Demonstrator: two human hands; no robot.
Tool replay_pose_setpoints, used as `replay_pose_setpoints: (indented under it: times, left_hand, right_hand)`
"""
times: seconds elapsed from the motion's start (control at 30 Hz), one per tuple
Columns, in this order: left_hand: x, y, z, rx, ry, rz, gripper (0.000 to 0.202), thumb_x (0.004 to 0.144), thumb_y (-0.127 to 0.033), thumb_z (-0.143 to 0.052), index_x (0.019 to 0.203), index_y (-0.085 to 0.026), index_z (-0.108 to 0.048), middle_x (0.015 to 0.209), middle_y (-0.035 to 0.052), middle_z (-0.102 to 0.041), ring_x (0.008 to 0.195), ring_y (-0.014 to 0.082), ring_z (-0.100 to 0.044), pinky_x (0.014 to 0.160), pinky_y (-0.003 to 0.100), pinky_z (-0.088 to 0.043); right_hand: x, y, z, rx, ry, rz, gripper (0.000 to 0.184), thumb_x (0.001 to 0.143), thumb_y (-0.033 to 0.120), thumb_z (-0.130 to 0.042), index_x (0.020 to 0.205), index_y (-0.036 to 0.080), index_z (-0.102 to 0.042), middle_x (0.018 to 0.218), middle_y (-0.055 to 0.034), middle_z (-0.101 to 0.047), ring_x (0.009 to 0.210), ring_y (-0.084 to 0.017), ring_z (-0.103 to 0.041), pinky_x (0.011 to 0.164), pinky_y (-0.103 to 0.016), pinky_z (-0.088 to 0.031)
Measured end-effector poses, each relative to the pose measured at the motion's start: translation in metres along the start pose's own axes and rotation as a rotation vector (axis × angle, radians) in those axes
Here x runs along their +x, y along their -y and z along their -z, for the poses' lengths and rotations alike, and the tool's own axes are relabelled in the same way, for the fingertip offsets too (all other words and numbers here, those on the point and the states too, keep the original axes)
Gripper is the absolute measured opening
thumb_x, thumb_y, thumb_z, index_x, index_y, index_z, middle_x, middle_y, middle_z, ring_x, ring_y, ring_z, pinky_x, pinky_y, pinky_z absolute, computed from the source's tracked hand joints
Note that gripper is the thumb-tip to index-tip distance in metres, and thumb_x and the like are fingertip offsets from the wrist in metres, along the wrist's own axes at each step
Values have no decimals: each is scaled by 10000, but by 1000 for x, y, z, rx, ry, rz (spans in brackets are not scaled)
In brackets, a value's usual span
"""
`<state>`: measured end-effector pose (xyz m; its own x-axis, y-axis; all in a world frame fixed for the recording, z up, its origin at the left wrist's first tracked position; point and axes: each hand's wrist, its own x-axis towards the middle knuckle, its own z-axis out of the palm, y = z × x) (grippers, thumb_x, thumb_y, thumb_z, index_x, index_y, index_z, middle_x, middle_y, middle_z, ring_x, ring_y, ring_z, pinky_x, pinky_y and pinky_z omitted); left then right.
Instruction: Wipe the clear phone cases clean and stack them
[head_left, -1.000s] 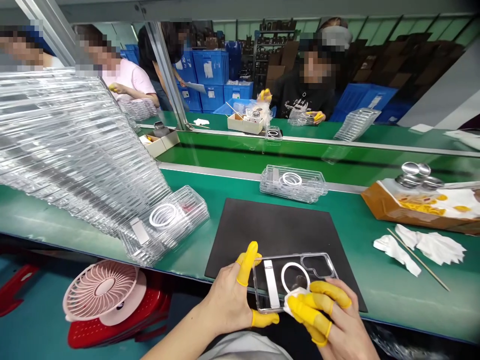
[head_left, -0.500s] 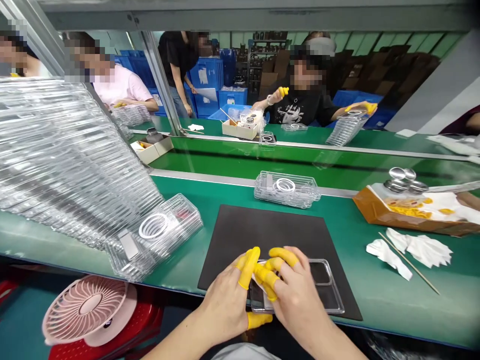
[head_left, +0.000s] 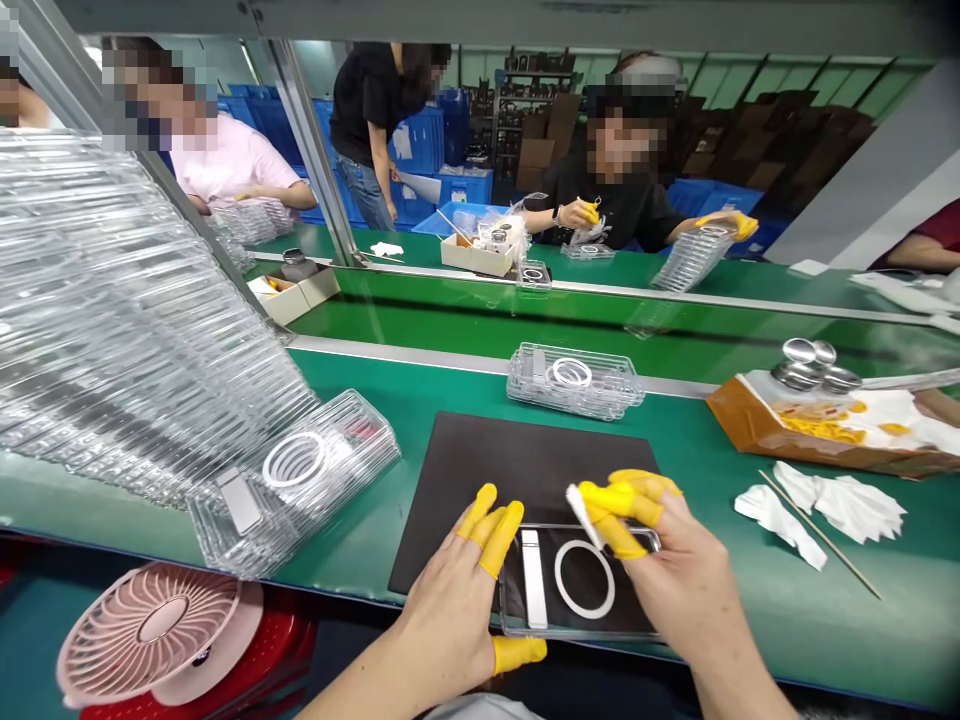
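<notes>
Seen from the person's own head, both bare hands (head_left: pixel 450 620) worked over a black mat (head_left: pixel 487 480) on a green tabletop (head_left: pixel 795 600). Yellow finger cots (head_left: pixel 499 540) covered several fingers. A clear phone case (head_left: pixel 577 630) lay flat on the mat's near edge, with a white ring (head_left: pixel 585 580) and a white rectangular strip (head_left: pixel 534 580) showing inside it. The left hand (head_left: pixel 450 620) held the case's left end, its fingers spread just beside that edge and its capped thumb at the near corner. The right hand (head_left: pixel 671 560) hung over the case's upper right, its fingers curled and pinching a white wipe (head_left: pixel 579 510) just above the case.

To the left stood a tall, leaning stack of clear cases (head_left: pixel 127 330), and a smaller stack with a ring on top (head_left: pixel 292 470) lay beside it. Another small stack (head_left: pixel 574 380) sat beyond the mat. To the right were a brown cardboard tray (head_left: pixel 772 425) holding round metal discs (head_left: pixel 799 365), crumpled white cloths (head_left: pixel 817 505) and a thin wooden stick (head_left: pixel 817 530). Below the tabletop's edge, a pink fan (head_left: pixel 150 620) rested on a red stool (head_left: pixel 262 650). Behind a clear partition (head_left: pixel 311 140), co-workers sat handling similar cases.
</notes>
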<state>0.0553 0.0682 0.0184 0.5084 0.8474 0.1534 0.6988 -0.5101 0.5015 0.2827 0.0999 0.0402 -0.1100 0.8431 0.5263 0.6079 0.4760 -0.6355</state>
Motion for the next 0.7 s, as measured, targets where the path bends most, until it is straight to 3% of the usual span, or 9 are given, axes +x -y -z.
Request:
replay_pose_setpoints:
  times: [0.1,0.2,0.27,0.43,0.7]
  left_hand:
    - [9,5,14,-58,67,-11,1083,655,-574,-811,1476,-168,-235,1476,215,-402,1440,421,-196,1076,600,-394]
    - [28,12,29,-20,66,-1,493,883,-401,-663,1296,-167,-527,1327,149,-553,1361,322,-384,1073,492,-427]
    - [45,14,36,37,91,-33,236,937,-261,-600,1158,-183,-633,1118,90,-650,1197,260,-520,1035,425,-447]
    - [75,9,42,131,233,-164,128,936,-204,-581,971,-221,-703,898,20,-674,935,204,-579,878,354,-454]
    - [85,-1,45,316,343,-215,141,916,-194,-562,809,-187,-653,802,19,-644,832,210,-576,751,364,-392]
  right_hand:
    - [-16,-30,9,79,-62,-197,136,858,287,-661,988,308,-693,1058,-24,-636,1026,-203,-559,903,-355,-429]
    - [-31,-53,10,203,-97,-368,168,801,340,-711,963,296,-722,1087,-40,-646,1056,-229,-570,940,-378,-438]
    - [-37,-60,7,291,-160,-471,223,733,372,-763,930,271,-740,1097,-59,-652,1049,-251,-586,956,-402,-451]
    - [-39,-67,4,499,-271,-622,344,621,372,-840,923,229,-757,1019,-78,-691,950,-268,-642,928,-432,-506]
    - [-42,-74,4,618,-345,-636,388,632,293,-846,1003,241,-742,1049,-73,-697,962,-258,-651,892,-403,-536]
